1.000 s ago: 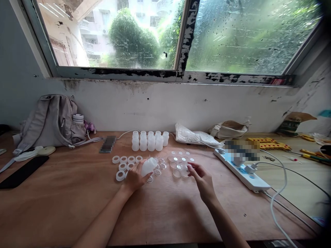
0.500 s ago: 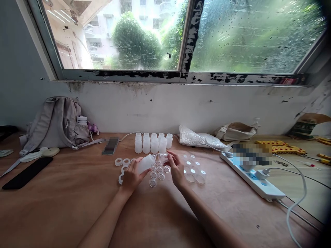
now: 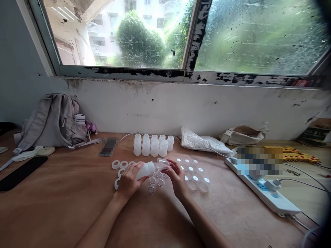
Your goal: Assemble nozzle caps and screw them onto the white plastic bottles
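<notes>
My left hand is wrapped round a frosted white plastic bottle, tilted with its neck to the right. A clear plastic cup-like cap is pinched in the fingers of my right hand, close to the bottle's neck; I cannot tell whether the two touch. Below the hands lie several small clear round pieces. White rings sit to the left, partly hidden by my left hand. Clear round pieces with white centres spread to the right. Several more frosted bottles stand in rows behind.
A blurred phone and a grey backpack are at the back left, a black flat case in front of them. White padded packaging lies along the wall. A power strip with cables runs down the right side.
The view has shifted slightly. My right hand's fingers have opened out a little around the clear cap, which now shows more plainly beside the bottle's neck. The bottle remains in my left hand.
</notes>
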`<control>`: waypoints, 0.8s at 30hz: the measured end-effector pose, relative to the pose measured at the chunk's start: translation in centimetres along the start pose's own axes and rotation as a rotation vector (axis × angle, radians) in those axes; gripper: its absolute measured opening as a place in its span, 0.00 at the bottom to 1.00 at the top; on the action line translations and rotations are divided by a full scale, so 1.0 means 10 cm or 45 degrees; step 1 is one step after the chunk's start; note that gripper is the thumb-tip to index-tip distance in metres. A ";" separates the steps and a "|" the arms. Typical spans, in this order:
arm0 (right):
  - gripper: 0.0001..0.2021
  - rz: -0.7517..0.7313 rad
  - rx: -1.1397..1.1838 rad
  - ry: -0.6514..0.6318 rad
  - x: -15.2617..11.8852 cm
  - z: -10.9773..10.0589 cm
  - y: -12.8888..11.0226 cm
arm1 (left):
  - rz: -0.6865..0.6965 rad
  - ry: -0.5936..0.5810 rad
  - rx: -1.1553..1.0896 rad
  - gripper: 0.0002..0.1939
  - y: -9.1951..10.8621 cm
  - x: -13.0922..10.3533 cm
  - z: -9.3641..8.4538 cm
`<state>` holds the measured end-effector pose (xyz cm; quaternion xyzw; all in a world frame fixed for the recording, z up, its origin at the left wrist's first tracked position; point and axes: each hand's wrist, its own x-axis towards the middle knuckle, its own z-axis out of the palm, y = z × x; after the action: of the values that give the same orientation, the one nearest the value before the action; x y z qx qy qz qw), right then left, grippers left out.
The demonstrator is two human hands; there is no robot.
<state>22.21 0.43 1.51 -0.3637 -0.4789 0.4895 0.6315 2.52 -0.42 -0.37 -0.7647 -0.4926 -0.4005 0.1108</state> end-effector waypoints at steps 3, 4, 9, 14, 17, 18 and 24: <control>0.16 0.005 -0.088 -0.013 0.00 0.00 0.01 | 0.048 -0.030 -0.014 0.22 -0.02 0.00 0.00; 0.16 0.006 -0.124 -0.007 0.00 0.00 0.01 | 0.068 -0.039 -0.023 0.22 -0.02 0.00 0.00; 0.13 0.004 -0.262 -0.038 0.00 0.02 0.02 | 0.122 -0.075 -0.081 0.23 -0.02 0.01 -0.02; 0.12 -0.014 -0.314 -0.051 -0.03 0.02 0.00 | 0.151 -0.109 -0.141 0.25 0.00 0.00 -0.05; 0.13 -0.008 -0.369 -0.036 -0.05 0.01 -0.03 | 0.173 -0.100 -0.155 0.24 0.02 -0.01 -0.06; 0.13 -0.009 -0.394 -0.028 -0.05 0.01 -0.04 | 0.184 -0.098 -0.155 0.24 0.02 -0.02 -0.05; 0.15 -0.046 -0.471 0.005 -0.07 0.00 -0.07 | 0.217 -0.099 -0.182 0.23 0.04 -0.03 -0.05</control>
<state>22.38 -0.45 1.99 -0.4661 -0.5658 0.3810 0.5634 2.61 -1.08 -0.15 -0.8247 -0.3998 -0.3937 0.0706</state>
